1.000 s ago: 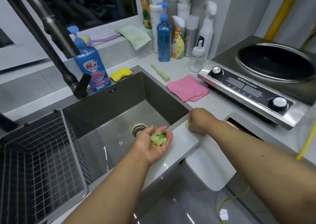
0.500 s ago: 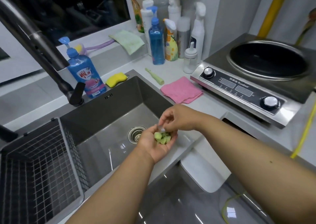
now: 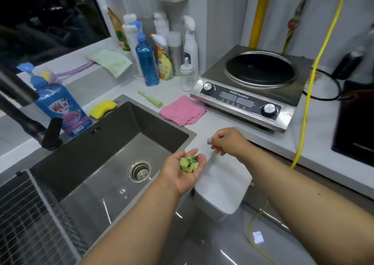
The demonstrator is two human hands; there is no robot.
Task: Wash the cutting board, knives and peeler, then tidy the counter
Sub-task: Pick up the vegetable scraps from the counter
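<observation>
The left hand (image 3: 183,172) lies palm up with fingers gently cupped, cradling a small heap of green vegetable scraps (image 3: 189,163) above the front right corner of the sink (image 3: 113,149). Just to its right, the right hand (image 3: 226,142) hovers over the counter (image 3: 220,131) with its fingers curled; something small and pale shows at the fingertips, too blurred to say whether it is pinched. Below the right hand, a white cutting board (image 3: 224,187) rests on the counter edge and overhangs the front. Behind it, a folded pink cloth (image 3: 183,110) lies next to an induction cooker (image 3: 251,90). A pale green peeler (image 3: 150,99) lies behind the sink, near a yellow sponge (image 3: 103,106) and a blue soap bottle (image 3: 60,106). A wire basket (image 3: 30,222) fills the sink's left side.
</observation>
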